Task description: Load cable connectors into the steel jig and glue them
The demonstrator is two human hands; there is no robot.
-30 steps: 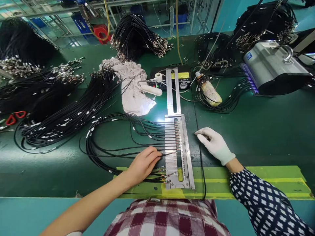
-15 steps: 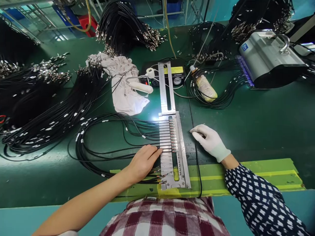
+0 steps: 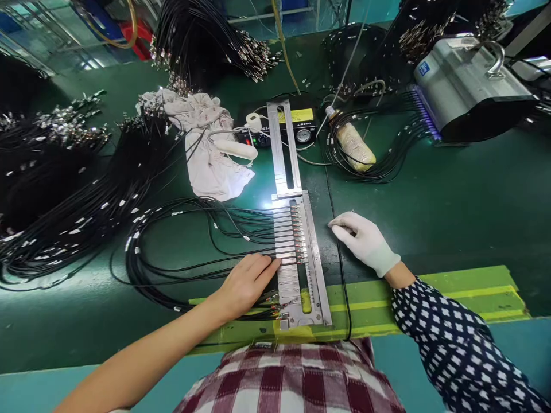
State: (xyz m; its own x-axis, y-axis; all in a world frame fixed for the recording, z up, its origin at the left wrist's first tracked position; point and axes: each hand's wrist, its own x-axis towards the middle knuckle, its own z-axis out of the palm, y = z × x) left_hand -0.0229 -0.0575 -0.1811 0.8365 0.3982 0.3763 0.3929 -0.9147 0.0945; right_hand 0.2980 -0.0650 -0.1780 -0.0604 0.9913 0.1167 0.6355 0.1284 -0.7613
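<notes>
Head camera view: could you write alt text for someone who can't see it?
A bare left hand is at a slotted metal fixture with black cables laid across it. A white-gloved right hand is beside it, over a green table; larger cable bundles lie to the left.

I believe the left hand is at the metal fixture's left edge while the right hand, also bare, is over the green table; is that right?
Not quite: the head view shows the right hand over the green table in a white glove; the bare left hand is at the left edge of the metal fixture, as you say.
</notes>
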